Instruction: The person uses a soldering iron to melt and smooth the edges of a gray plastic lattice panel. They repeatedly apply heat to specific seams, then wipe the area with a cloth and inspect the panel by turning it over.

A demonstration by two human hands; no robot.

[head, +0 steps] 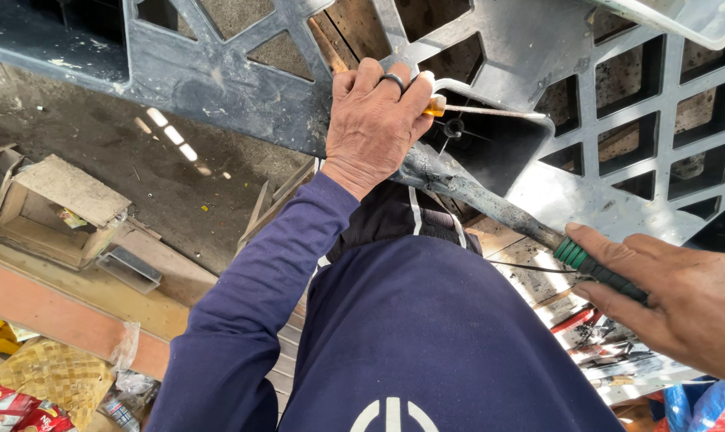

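Bracing left hand [374,120] on grey plastic pallet [218,76], fingers pinching orange-tipped rod [490,111] steady; right hand [674,300] fingers wrapping green-handled iron [498,210], angling tip into joint.

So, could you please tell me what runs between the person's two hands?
In the head view, a blackened metal shaft runs from the left hand down to the green ribbed handle that the right hand grips, over the grey plastic lattice panel.

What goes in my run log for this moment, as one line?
left hand: pressing on grey plastic pallet | right hand: gripping green-handled tool | tool tip: at pallet, under left hand
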